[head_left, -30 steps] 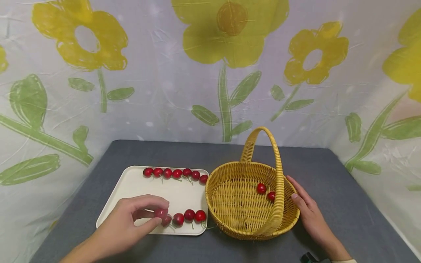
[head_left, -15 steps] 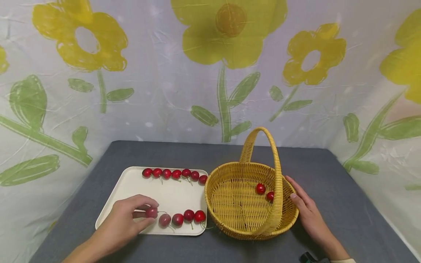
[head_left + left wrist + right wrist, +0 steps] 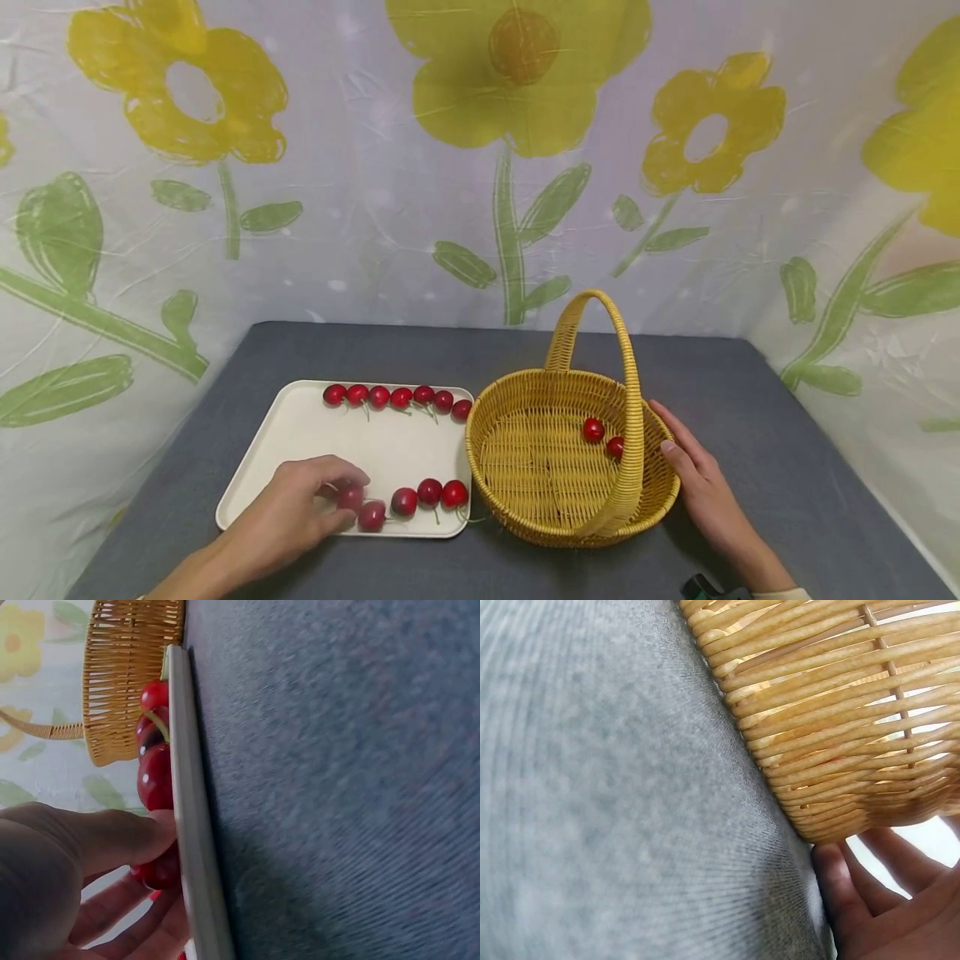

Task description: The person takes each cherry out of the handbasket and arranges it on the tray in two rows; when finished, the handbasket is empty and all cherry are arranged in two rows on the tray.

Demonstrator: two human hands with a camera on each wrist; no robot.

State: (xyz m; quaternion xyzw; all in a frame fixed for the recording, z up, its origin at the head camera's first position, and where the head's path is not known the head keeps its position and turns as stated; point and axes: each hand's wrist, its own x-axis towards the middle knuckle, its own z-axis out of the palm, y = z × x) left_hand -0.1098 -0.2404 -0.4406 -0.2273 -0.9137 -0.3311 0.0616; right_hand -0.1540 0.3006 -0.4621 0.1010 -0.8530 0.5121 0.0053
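On the near left part of the white tray (image 3: 300,433), my left hand (image 3: 288,508) pinches a cherry (image 3: 350,497) between thumb and fingers. Right beside it lies another cherry (image 3: 372,516), and several more continue the near row to the right. In the left wrist view the thumb (image 3: 150,834) lies against the held cherry (image 3: 159,871) by the tray's rim. My right hand (image 3: 708,496) rests against the right side of the yellow wicker basket (image 3: 540,475), fingers fairly straight along its outer wall. The right wrist view has the fingertips (image 3: 830,862) touching the basket's weave low down.
A far row of cherries (image 3: 379,397) with green stems lines the tray's back edge. Two cherries (image 3: 593,430) lie inside the basket under its tall handle (image 3: 630,375). Tray and basket stand side by side on a grey cloth-covered table (image 3: 420,346), before a flower-printed curtain (image 3: 360,208).
My left hand drew the pinched cherry leftward off the near row, then brought it slightly back toward the near edge. The neighbouring cherry shifted a little nearer. My right hand stayed by the basket.
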